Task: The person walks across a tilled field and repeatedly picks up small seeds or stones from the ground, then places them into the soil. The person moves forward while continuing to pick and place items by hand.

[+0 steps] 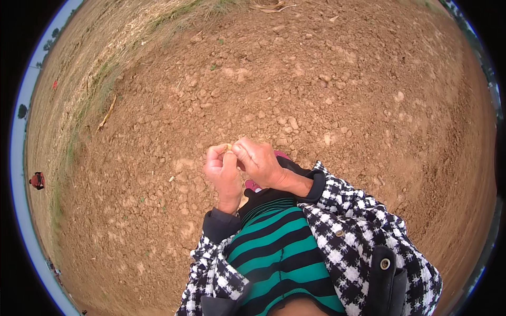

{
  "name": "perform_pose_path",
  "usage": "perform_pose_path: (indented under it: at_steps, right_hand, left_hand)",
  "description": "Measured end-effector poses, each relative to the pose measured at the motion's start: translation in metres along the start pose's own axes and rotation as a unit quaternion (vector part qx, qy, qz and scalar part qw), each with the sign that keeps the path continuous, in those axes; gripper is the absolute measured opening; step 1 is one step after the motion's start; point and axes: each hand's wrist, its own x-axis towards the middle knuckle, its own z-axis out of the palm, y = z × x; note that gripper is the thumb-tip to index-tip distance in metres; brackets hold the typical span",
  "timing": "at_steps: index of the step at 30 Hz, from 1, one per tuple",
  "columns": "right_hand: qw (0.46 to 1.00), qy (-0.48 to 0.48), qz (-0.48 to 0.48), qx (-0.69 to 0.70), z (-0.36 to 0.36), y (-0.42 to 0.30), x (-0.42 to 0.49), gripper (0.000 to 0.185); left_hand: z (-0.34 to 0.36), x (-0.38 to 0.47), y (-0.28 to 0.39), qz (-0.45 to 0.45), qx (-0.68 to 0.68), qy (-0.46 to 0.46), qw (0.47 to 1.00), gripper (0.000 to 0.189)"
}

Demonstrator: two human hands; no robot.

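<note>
My left hand (224, 170) and my right hand (259, 161) meet in front of my waist, above bare soil. A small pale yellow piece (229, 146) is pinched between the fingertips where the two hands touch. It is too small, and too much covered by the fingers, to tell what it is. Both thumbs press close to it. The fingers of my right hand curl under and are partly hidden. Below the hands show a pink shoe (251, 184) and dark trousers.
Brown tilled soil (276, 87) with clods surrounds me. A dry leaf (107, 112) lies at the left, near a strip of grass and straw (102, 71). A person in red (38, 180) is far off at the left, in the field. A pale fragment (171, 179) lies on the soil.
</note>
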Motion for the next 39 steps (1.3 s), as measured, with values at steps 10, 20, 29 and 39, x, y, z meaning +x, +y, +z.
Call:
perform_pose_path:
  at_steps: [10,20,29,39]
  right_hand:
    - [0.966,-0.041,0.159,0.199,0.012,0.018,0.012,0.035]
    - [0.883,-0.162,0.250,0.363,0.006,0.021,0.014,0.043]
    - [0.925,-0.179,0.206,0.264,0.008,0.017,0.015,0.041]
    - [0.897,-0.255,0.219,0.287,0.011,0.013,0.010,0.036]
  left_hand:
    - [-0.008,0.014,-0.014,-0.063,-0.100,0.025,0.993,0.007]
    - [-0.046,0.020,0.008,-0.165,-0.214,-0.078,0.960,0.019]
    - [-0.057,0.008,0.023,-0.137,-0.029,-0.138,0.981,0.022]
    - [-0.070,0.007,0.007,-0.176,-0.165,-0.087,0.967,0.014]
